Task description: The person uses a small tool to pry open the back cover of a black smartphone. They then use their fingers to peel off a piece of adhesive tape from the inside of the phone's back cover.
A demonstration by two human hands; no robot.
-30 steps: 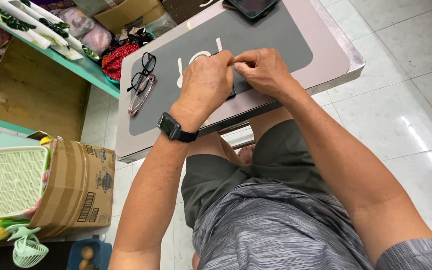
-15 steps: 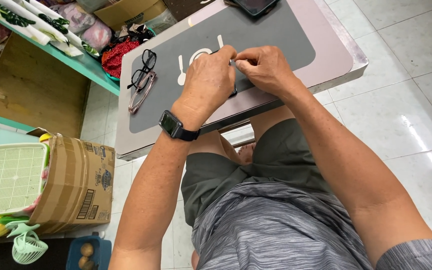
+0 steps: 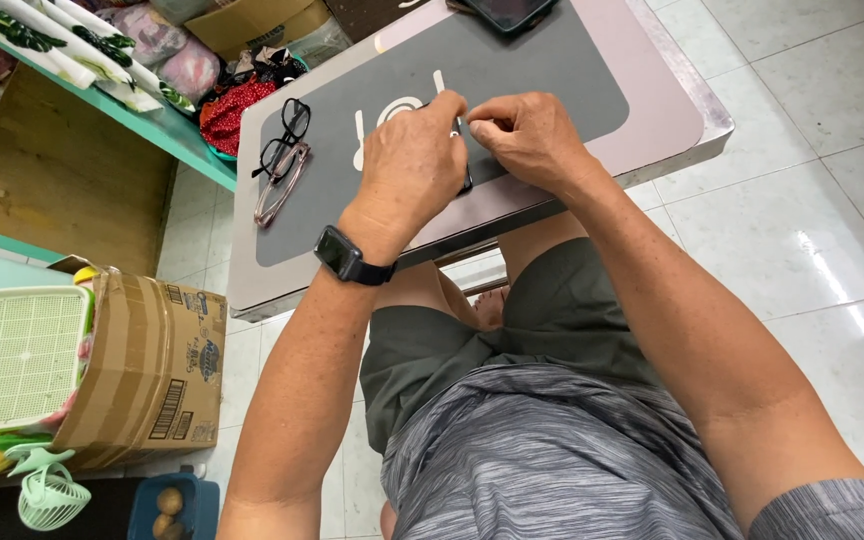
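Both hands meet over the grey mat (image 3: 552,70) near the table's (image 3: 672,130) front edge. Left hand (image 3: 412,165) and right hand (image 3: 527,135) pinch a small dark part (image 3: 464,165) between closed fingertips; fine fitting appears underway, calling for steady alignment. Two glasses (image 3: 282,165) lie toward the mat's left end.

White tiled floor (image 3: 832,200), glossy; teal-edged shelf (image 3: 132,110) at left, perhaps wooden-backed.

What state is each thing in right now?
left hand: closed on a small dark item, on the mat
right hand: fingers pinched beside it
glasses: folded, on the grey mat
phone: screen dark, flat
cardboard box: open, full
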